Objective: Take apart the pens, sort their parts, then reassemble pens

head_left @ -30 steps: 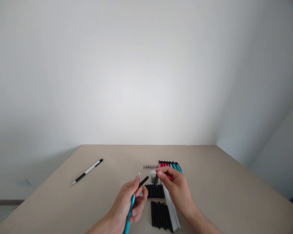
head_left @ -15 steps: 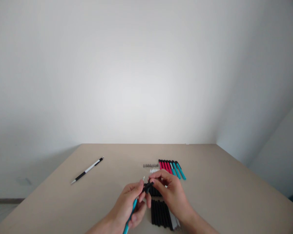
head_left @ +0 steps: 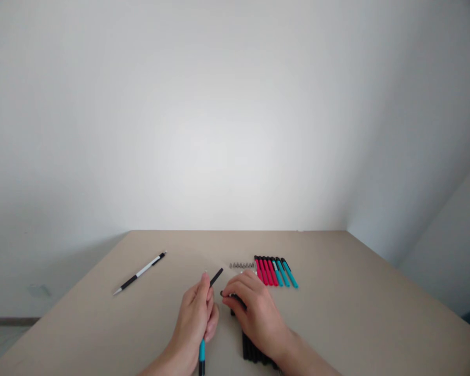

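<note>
My left hand [head_left: 196, 316] is closed around a teal pen barrel [head_left: 201, 351] whose black front end [head_left: 216, 276] sticks up past my fingertips. My right hand [head_left: 254, 313] lies beside it over a row of black pen parts [head_left: 250, 349], its fingers curled down and pinching a small black piece [head_left: 224, 294]. A row of red and teal pen barrels [head_left: 274, 271] lies just beyond my right hand. To their left sits a line of small grey tips [head_left: 242, 265].
A finished black and white pen [head_left: 140, 274] lies alone at the left of the beige table [head_left: 337, 313]. A white wall rises behind the table's far edge. The table's right edge runs diagonally at the right.
My left hand turned the teal pen more upright and moved a little left. My right hand left the pen's tip and dropped onto the black parts.
</note>
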Tool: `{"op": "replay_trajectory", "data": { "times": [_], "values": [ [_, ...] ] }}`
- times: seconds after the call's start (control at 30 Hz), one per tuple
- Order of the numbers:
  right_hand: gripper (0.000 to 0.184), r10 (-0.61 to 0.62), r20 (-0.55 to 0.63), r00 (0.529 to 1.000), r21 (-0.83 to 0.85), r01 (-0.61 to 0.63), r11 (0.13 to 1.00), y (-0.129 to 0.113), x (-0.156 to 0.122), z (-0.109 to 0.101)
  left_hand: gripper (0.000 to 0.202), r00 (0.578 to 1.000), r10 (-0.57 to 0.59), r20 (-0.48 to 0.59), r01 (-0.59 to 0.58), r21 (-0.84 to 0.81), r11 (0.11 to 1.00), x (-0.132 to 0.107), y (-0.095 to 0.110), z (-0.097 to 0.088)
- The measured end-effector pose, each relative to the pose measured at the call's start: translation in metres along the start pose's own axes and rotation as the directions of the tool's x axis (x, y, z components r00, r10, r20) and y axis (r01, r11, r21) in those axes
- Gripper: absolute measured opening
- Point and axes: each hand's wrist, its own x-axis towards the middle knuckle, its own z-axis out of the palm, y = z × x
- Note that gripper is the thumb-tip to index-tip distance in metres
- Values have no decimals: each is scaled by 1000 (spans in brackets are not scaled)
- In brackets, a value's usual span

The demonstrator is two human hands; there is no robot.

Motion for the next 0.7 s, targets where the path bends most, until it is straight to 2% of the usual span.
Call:
{"op": "replay_trajectory", "data": {
  "times": [0.17, 0.3, 0.47, 0.7],
  "values": [
    [18, 38, 122, 992, -61, -30, 998, 2, -1, 0, 57, 991, 97, -91, -87, 109, 990, 6, -6, -5],
    [37, 89, 176, 980, -39, -84, 996, -3, -3, -5, 57, 976, 186, -110, -168, 159, 973, 12, -11, -11],
    [62, 157, 205, 966, -84, -143, 986, -5, -4, -7, 57, 932, 334, -143, -271, 339, 901, 11, -9, -13],
    [62, 190, 219, 957, -120, -167, 979, -5, -4, -4, 56, 960, 263, -99, -241, 190, 952, 8, -6, -8]
  ]
}}
